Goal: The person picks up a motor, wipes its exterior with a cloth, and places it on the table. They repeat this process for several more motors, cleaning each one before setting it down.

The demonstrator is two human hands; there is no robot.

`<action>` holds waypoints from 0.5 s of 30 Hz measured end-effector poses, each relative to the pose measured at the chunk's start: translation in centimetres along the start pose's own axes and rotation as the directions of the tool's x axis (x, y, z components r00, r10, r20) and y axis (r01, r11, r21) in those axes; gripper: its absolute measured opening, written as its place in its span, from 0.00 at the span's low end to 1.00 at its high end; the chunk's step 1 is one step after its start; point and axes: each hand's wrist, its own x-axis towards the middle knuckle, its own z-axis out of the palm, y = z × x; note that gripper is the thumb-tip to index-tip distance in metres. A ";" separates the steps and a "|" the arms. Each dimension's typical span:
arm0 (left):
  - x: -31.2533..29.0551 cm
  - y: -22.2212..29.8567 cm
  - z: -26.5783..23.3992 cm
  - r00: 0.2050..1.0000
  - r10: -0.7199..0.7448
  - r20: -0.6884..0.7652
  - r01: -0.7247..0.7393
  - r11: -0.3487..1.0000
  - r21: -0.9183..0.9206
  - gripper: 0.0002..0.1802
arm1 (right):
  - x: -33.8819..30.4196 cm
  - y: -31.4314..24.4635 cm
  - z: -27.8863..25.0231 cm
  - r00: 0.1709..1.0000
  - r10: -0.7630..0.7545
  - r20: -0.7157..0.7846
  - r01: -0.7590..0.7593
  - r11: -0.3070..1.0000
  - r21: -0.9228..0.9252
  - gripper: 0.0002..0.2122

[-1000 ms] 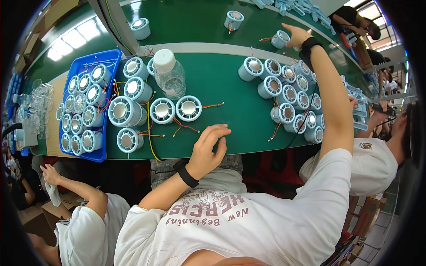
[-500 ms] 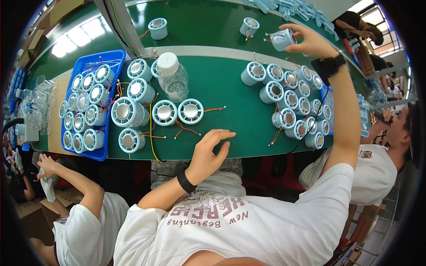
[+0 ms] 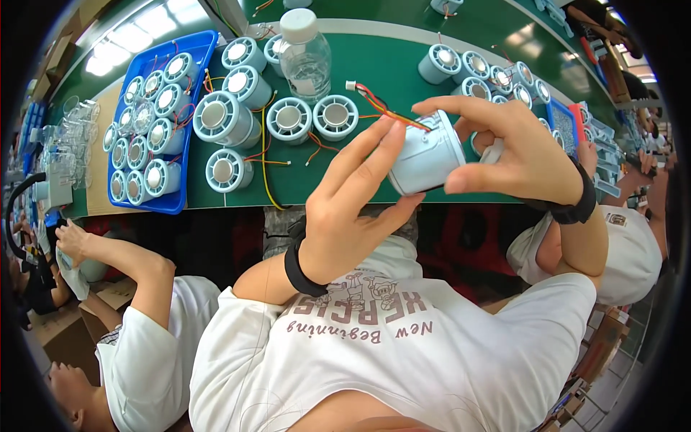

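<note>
Your right hand (image 3: 529, 155) wraps a pale blue cylindrical fan unit (image 3: 426, 157) above the near edge of the green workbench (image 3: 381, 65), thumb under its lower side and forefinger arched over the top, so the grip is closed firmly around the housing. Your left hand (image 3: 356, 194) meets the same unit from the other side, fingers (image 3: 374, 155) stretched nearly flat against its end face rather than curled around it; it touches and steadies the piece more than it clasps it. Red, yellow and black wires (image 3: 378, 103) run out from the top of the unit and end in a small white connector (image 3: 352, 86) hanging free above the bench. Both wrists carry black bands. On the bench behind your hands, loose fan units (image 3: 289, 120) lie face up beside a clear plastic bottle (image 3: 305, 56) with a white cap, and a blue tray (image 3: 186, 86) at your left is packed with more of them. Another cluster of units (image 3: 479, 68) lies at your right. A person in a white shirt (image 3: 155, 345) sits at your left.
</note>
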 end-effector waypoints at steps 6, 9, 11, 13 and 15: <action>-0.8 0.7 -0.6 0.916 -0.379 0.132 0.350 0.591 -0.727 0.39 | -0.3 1.2 -0.8 0.992 -0.129 -0.004 0.129 0.990 0.059 0.37; -0.9 0.4 -1.2 0.856 -0.411 0.313 0.464 0.344 -0.817 0.34 | -0.1 0.3 -0.7 0.971 -0.238 -0.035 0.234 0.968 -0.092 0.38; -0.8 0.0 -1.6 0.820 -0.402 0.407 0.515 0.207 -0.832 0.33 | 0.1 0.0 -0.2 0.947 -0.320 -0.011 0.316 0.941 -0.120 0.38; -0.9 -0.8 -1.7 0.789 -0.295 0.540 0.574 0.040 -0.818 0.33 | 0.2 -0.1 0.2 0.935 -0.355 -0.001 0.352 0.927 -0.134 0.37; -0.7 -1.1 -1.6 0.768 -0.227 0.599 0.606 -0.043 -0.794 0.34 | 0.4 0.2 0.5 0.915 -0.402 -0.004 0.399 0.908 -0.130 0.36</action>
